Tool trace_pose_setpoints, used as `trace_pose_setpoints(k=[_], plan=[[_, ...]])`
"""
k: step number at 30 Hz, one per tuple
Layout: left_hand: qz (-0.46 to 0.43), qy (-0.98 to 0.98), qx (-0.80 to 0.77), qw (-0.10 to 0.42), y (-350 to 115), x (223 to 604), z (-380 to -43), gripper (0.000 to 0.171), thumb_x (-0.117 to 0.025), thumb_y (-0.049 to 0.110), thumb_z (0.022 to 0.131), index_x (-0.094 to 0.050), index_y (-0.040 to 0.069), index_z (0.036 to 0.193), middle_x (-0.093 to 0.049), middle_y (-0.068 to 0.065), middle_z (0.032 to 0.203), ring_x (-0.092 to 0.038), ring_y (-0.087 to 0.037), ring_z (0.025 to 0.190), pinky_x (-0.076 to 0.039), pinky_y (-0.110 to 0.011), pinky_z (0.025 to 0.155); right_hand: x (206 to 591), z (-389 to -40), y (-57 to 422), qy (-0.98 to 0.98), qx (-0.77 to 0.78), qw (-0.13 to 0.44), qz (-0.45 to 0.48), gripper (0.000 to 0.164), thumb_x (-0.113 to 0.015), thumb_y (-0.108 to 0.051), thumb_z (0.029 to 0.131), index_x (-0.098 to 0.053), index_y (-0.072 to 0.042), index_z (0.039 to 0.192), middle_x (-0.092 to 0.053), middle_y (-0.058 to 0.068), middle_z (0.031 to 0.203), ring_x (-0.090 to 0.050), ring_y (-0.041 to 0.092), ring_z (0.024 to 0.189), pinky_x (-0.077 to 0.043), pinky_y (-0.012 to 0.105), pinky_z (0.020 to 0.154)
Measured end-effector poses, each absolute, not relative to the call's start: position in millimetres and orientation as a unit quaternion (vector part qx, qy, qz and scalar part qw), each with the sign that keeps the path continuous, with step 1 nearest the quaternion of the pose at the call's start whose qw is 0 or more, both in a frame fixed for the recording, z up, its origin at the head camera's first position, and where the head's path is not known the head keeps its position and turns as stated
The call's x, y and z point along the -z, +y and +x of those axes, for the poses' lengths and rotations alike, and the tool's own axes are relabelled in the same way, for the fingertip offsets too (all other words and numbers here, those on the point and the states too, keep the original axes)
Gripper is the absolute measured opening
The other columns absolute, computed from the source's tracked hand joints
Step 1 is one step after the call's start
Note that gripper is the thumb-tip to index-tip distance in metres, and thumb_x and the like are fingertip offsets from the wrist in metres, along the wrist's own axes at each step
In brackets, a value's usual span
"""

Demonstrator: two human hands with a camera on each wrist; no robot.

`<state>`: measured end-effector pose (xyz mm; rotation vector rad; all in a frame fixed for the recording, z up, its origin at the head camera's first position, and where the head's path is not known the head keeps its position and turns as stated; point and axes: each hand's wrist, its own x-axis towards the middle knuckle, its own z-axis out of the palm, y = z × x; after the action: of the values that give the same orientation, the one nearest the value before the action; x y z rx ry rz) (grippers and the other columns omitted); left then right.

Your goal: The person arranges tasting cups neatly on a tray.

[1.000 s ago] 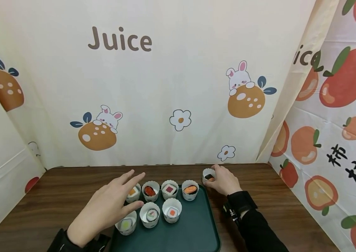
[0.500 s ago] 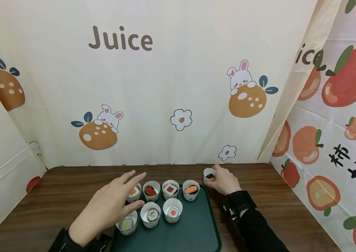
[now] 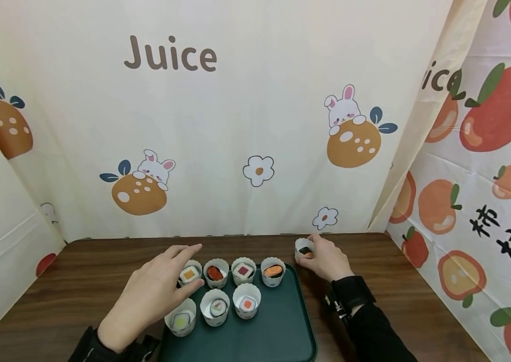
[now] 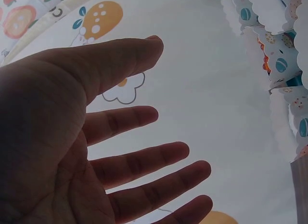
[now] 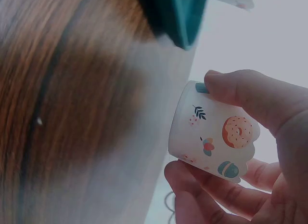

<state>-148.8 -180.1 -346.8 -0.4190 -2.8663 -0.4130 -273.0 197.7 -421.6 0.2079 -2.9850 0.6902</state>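
At the back right corner of the tray, my right hand [image 3: 325,257] pinches a white scalloped paper cup [image 3: 302,247] between thumb and fingers. A dark-and-orange sushi piece [image 3: 306,252] shows partly inside it. The right wrist view shows doughnut and leaf prints on the held paper cup [image 5: 214,132]. My left hand [image 3: 156,286], fingers extended, hovers around the left cups on the tray, holding nothing. In the left wrist view its palm [image 4: 57,137] faces the camera with fingers spread. Nearest to it are a cup of yellow-topped sushi [image 3: 189,273] and one with green-centred sushi [image 3: 181,318].
The dark green tray [image 3: 282,327] carries several paper cups in two rows, among them one with orange-topped sushi [image 3: 273,271] and one with red-topped sushi [image 3: 216,274]. A brown wooden table [image 3: 359,256] lies beneath. Printed curtains [image 3: 255,110] hang behind and at both sides.
My right hand and its cup have shifted slightly to the right. My left hand has drawn back a little to the left, uncovering more of the yellow-topped sushi.
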Motion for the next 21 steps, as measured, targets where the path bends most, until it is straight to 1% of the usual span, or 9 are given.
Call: trace_pose_setpoints(k=[4, 9, 11, 12, 17, 21], plan=[[-0.147, -0.972, 0.141, 0.113, -180, 347, -149, 0.071, -0.089, 0.038, 0.088, -0.062, 0.018, 0.15, -0.069, -0.014, 0.139, -0.074, -0.032, 0.112, -0.065, -0.048, 0.071, 414, -266, 199, -0.969, -0.234, 0.04, 0.075, 0.066, -0.084, -0.039, 0.091, -0.06, -0.004, 0.142, -0.073, 0.014, 0.123, -0.07, 0.027, 0.092, -0.057, 0.045, 0.071], [-0.149, -0.971, 0.144, 0.118, -179, 347, -149, 0.069, -0.089, 0.038, 0.088, -0.062, 0.018, 0.149, -0.07, -0.013, 0.137, -0.074, -0.03, 0.11, -0.065, -0.045, 0.07, 406, -253, 200, -0.96, -0.26, 0.053, 0.089, 0.069, -0.084, -0.036, 0.093, -0.057, -0.001, 0.146, -0.071, 0.018, 0.132, -0.072, 0.03, 0.108, -0.06, 0.049, 0.082], [-0.148, -0.971, 0.146, 0.121, -178, 347, -149, 0.068, -0.089, 0.037, 0.088, -0.063, 0.019, 0.148, -0.071, -0.012, 0.136, -0.074, -0.029, 0.107, -0.064, -0.043, 0.068, 402, -246, 199, -0.956, -0.269, 0.063, 0.099, 0.067, -0.083, -0.034, 0.094, -0.057, -0.001, 0.145, -0.071, 0.019, 0.132, -0.071, 0.031, 0.11, -0.061, 0.049, 0.084], [-0.148, -0.97, 0.148, 0.123, -178, 346, -148, 0.068, -0.089, 0.037, 0.088, -0.063, 0.019, 0.148, -0.071, -0.011, 0.136, -0.074, -0.029, 0.107, -0.064, -0.043, 0.067, 401, -243, 199, -0.954, -0.274, 0.067, 0.103, 0.066, -0.084, -0.033, 0.094, -0.057, -0.001, 0.145, -0.071, 0.019, 0.131, -0.071, 0.03, 0.109, -0.061, 0.048, 0.084], [-0.145, -0.969, 0.157, 0.121, -174, 345, -147, 0.065, -0.089, 0.035, 0.089, -0.064, 0.02, 0.147, -0.071, -0.012, 0.136, -0.075, -0.03, 0.106, -0.065, -0.045, 0.069, 392, -226, 194, -0.945, -0.294, 0.08, 0.12, 0.059, -0.086, -0.03, 0.092, -0.059, -0.007, 0.14, -0.073, 0.011, 0.119, -0.067, 0.02, 0.094, -0.057, 0.037, 0.075], [-0.144, -0.968, 0.162, 0.123, -170, 344, -146, 0.063, -0.088, 0.034, 0.09, -0.064, 0.02, 0.146, -0.071, -0.011, 0.136, -0.075, -0.031, 0.107, -0.065, -0.047, 0.071, 384, -211, 191, -0.941, -0.298, 0.089, 0.135, 0.06, -0.087, -0.029, 0.091, -0.06, -0.008, 0.139, -0.072, 0.008, 0.117, -0.066, 0.015, 0.093, -0.055, 0.034, 0.074]])
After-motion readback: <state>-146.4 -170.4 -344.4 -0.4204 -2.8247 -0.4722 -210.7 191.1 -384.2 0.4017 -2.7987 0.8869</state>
